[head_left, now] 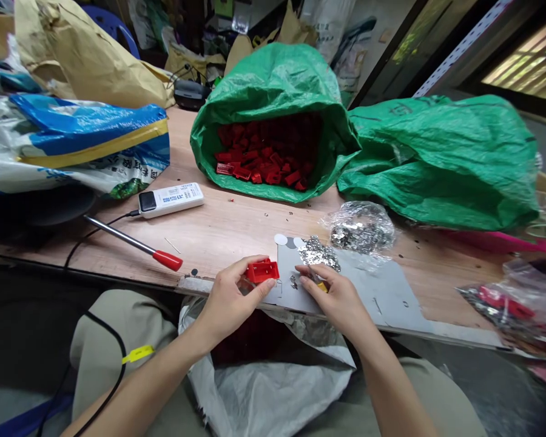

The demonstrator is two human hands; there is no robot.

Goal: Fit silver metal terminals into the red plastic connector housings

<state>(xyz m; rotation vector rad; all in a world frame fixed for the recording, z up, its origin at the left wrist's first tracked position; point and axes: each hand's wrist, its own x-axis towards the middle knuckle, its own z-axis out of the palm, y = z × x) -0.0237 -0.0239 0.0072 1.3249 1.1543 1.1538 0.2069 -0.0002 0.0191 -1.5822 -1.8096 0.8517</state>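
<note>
My left hand [236, 291] grips a small red plastic housing [262, 271] between thumb and fingers, its open side facing me. Just to the right, my right hand [331, 295] is curled low over a grey sheet, with a yellow piece [322, 286] showing between its fingers; most of what it holds is hidden. A few small metal parts [293, 281] lie on the sheet by my right fingertips. Behind that hand spreads a heap of small shiny metal pieces [319, 253].
A green woven sack [273, 79] opens toward me, full of red housings. Another green sack [441, 158] and a clear bag of metal parts [363, 229] are at right. A red-handled rod [134, 243] and white device [170, 200] lie left. A whitish sack [273, 394] hangs open below the table edge.
</note>
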